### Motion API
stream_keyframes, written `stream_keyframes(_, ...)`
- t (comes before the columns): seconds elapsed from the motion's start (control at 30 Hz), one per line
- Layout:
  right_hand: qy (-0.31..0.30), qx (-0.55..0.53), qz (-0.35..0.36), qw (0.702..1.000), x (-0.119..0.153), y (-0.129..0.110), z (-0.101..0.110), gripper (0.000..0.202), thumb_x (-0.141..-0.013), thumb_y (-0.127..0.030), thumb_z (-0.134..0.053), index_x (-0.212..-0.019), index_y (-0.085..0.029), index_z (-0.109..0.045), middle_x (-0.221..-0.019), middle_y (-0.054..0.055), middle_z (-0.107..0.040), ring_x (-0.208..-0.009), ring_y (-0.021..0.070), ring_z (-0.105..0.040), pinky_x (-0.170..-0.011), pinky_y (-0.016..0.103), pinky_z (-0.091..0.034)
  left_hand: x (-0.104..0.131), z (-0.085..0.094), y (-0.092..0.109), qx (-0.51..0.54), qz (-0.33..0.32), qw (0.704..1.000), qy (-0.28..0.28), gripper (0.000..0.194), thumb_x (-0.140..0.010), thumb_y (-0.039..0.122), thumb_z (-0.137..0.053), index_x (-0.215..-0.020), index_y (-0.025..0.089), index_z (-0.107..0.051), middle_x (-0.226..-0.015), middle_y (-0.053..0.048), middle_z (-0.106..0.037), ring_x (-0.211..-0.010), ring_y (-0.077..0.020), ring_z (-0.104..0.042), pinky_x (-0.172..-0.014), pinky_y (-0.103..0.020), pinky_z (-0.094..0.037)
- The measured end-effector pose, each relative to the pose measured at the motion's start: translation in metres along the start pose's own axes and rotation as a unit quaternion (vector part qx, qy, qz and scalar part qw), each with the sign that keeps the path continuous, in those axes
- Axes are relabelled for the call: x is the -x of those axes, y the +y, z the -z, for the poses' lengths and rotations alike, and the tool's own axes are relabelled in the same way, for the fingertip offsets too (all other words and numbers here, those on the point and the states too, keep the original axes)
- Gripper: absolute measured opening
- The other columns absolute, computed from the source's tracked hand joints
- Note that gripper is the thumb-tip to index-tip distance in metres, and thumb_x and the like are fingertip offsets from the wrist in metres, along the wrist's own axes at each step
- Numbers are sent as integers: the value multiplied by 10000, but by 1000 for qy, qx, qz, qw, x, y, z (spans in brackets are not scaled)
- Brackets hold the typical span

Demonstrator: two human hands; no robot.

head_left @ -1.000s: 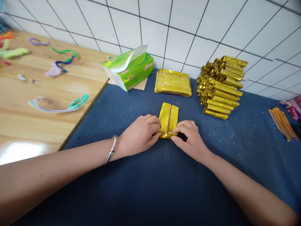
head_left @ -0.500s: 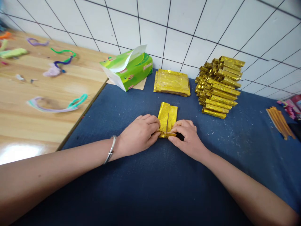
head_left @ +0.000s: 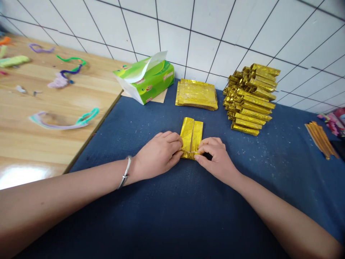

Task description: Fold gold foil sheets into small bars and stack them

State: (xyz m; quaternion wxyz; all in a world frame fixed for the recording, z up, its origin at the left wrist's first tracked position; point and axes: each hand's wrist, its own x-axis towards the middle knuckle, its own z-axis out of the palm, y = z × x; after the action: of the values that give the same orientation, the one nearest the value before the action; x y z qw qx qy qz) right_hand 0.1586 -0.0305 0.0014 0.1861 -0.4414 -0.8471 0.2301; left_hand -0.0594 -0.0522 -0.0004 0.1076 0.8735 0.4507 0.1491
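A sheet of gold foil paper (head_left: 192, 135) lies on the dark blue tabletop, its two sides folded in to a seam down the middle. Its near edge is turned up in a narrow fold. My left hand (head_left: 164, 151) pinches the left end of that fold between thumb and fingers, a silver bangle on its wrist. At the right end, my right hand (head_left: 214, 154) grips the fold the same way. Behind the sheet sits a flat stack of gold foil paper (head_left: 196, 94). Folded gold strips (head_left: 250, 100) are piled high to its right.
A green tissue pack (head_left: 151, 81) stands by the tiled wall. On the wooden table (head_left: 54, 144) at left lie several fuzzy craft stems, among them a teal and lilac one (head_left: 64, 120). More narrow gold-brown strips (head_left: 320, 140) rest at the far right.
My right thumb and fingers have slid slightly outward to the right end of the fold, uncovering more of it. My left hand keeps its place on the foil paper.
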Motion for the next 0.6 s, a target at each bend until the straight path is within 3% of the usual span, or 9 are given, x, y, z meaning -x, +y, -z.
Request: stream_keyframes(0.6,10,36,-30,999,2,-5,-4,68,-750,-272,-611,-753,-217,-572,-944,13,-591,-987,214,-473,-853,374,-332,3,-2,6,-10,27,1000,8,102,-851,205,-461,-820,143,-536,-1017,-79,-553,-937,-205,-509,-808,-362,-431)
